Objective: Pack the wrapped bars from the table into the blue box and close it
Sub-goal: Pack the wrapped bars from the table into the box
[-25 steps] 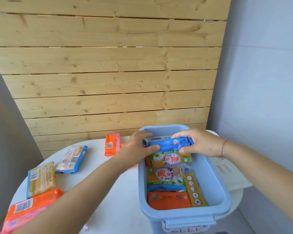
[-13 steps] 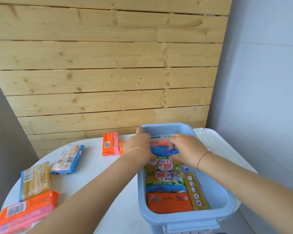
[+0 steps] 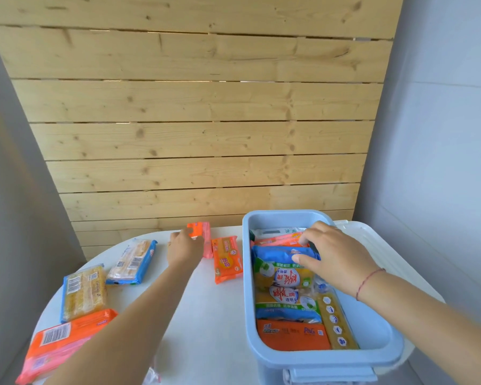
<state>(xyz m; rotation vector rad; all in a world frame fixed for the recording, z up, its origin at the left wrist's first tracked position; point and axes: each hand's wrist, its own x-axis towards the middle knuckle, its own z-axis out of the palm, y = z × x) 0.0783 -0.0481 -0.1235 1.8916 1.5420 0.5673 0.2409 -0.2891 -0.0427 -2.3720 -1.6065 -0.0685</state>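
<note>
The blue box stands open on the right of the white table, its left side and far end packed with wrapped bars, while a bare strip of floor runs along its right wall. The right hand covers the far end. A broad bare stretch of table lies between the box and the loose bars on the left. The left hand is at the pink-orange bar near the wooden wall, which closes off the back.
</note>
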